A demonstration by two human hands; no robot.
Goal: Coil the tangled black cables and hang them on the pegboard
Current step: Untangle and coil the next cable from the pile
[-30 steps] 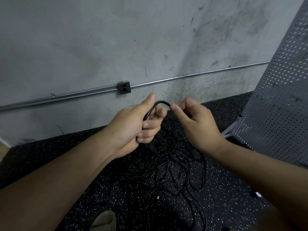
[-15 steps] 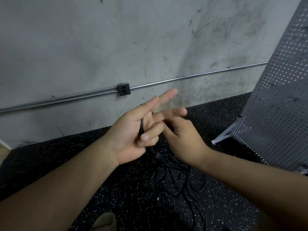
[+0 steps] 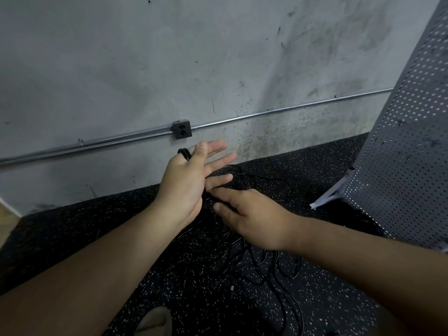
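Observation:
A tangle of black cables (image 3: 263, 265) lies on the black speckled floor below my hands. My left hand (image 3: 189, 180) is raised with its fingers straight and spread, and a black cable loop (image 3: 184, 153) hangs over it at the thumb's base. My right hand (image 3: 249, 214) sits just below and to the right, pinching the cable between thumb and forefinger close to the left palm. The grey pegboard (image 3: 412, 146) leans at the right edge, apart from both hands.
A concrete wall with a metal conduit (image 3: 291, 109) and a socket box (image 3: 182, 129) stands behind. The pegboard's white foot (image 3: 331, 196) rests on the floor at the right. A foot (image 3: 155, 322) shows at the bottom edge.
My left hand has uncurled and spread its fingers, with the cable looped over it. My right hand has dropped from the top of the loop to below the left palm.

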